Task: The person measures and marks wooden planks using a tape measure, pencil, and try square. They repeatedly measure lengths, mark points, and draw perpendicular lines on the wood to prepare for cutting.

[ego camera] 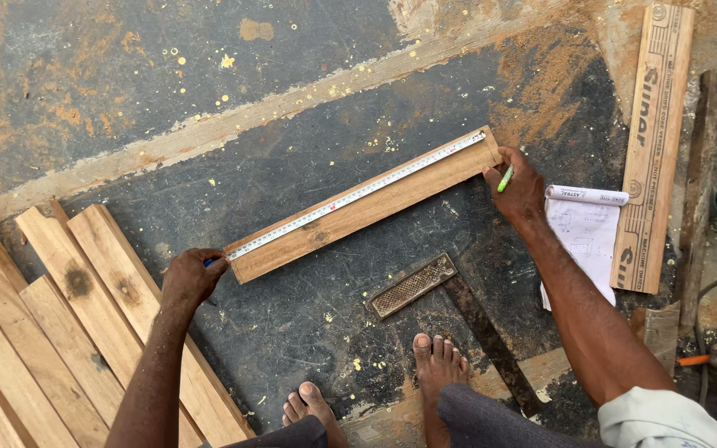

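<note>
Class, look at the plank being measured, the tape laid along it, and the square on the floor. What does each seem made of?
Plank: bare sawn wood, visible grain and a knot.
Tape: thin pale strip with tick marks, probably coated steel.
Square: dark blade, likely metal; its patterned stock looks cast metal, uncertain.

Bare arms & feet, pale rolled sleeve [657, 415] on rt arm, dark grey trousers [491, 419].

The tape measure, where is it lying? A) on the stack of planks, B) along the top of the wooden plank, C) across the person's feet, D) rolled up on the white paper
B: the tape measure stretches along the wooden plank, held at its ends by the left hand and the right hand.
</note>
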Action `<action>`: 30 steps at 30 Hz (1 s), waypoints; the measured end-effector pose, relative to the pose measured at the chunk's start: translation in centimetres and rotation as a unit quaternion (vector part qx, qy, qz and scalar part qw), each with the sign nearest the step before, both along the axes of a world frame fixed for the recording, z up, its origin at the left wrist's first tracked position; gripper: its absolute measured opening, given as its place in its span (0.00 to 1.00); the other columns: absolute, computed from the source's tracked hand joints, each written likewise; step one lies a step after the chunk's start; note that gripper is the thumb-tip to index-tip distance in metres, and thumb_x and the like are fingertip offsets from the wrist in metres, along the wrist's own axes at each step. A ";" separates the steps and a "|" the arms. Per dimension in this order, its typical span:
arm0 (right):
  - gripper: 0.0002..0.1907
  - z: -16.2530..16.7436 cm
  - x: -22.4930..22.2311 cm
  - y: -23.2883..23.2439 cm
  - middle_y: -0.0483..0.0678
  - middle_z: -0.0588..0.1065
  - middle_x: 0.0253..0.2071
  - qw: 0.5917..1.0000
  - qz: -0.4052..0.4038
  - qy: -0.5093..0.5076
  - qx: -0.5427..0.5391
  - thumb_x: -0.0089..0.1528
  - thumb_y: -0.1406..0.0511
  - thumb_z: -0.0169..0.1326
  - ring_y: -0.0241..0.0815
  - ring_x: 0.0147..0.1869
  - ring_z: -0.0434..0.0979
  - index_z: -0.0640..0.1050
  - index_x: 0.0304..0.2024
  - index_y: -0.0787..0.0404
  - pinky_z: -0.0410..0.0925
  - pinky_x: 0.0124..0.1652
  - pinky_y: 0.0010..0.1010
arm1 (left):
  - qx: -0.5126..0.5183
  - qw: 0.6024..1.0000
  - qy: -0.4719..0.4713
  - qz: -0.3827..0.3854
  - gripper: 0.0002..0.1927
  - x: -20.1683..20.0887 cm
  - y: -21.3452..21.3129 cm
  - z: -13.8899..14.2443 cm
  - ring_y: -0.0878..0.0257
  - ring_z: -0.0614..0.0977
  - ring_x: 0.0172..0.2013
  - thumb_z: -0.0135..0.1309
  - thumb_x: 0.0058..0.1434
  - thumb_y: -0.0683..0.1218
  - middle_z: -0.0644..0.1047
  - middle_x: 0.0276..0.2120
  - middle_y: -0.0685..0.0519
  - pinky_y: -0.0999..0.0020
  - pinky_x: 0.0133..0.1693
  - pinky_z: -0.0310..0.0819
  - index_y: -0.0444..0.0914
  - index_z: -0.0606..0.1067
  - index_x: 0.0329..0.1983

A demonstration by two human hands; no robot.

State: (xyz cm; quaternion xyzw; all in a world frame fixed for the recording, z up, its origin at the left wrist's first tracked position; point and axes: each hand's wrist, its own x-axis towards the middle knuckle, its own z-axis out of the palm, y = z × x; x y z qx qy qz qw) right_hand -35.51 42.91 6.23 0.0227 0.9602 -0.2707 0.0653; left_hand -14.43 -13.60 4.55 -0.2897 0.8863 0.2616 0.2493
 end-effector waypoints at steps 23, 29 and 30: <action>0.11 -0.9 0.9 -10.3 0.54 0.81 0.51 0.960 0.207 0.189 -0.002 0.67 0.65 0.61 0.56 0.62 0.75 0.82 0.51 0.61 0.73 0.53 0.44 | -0.020 0.989 0.137 -0.048 0.15 0.6 -0.4 2.0 0.51 0.83 0.45 0.60 0.64 0.53 0.80 0.42 0.46 0.54 0.51 0.78 0.41 0.84 0.49; 0.10 -2.2 1.3 -9.9 0.52 0.81 0.51 0.949 0.209 0.235 0.027 0.70 0.64 0.62 0.54 0.63 0.76 0.83 0.52 0.60 0.72 0.57 0.44 | -0.002 0.992 0.125 -0.020 0.15 0.3 -0.2 2.7 0.54 0.82 0.45 0.60 0.64 0.53 0.80 0.43 0.48 0.55 0.50 0.79 0.41 0.84 0.48; 0.10 -2.2 1.4 -9.9 0.51 0.82 0.51 0.945 0.212 0.247 0.037 0.70 0.64 0.63 0.54 0.63 0.76 0.83 0.52 0.60 0.72 0.58 0.44 | -0.003 0.992 0.123 -0.021 0.15 0.2 -0.2 2.8 0.54 0.82 0.45 0.60 0.64 0.53 0.80 0.43 0.48 0.55 0.50 0.78 0.41 0.84 0.48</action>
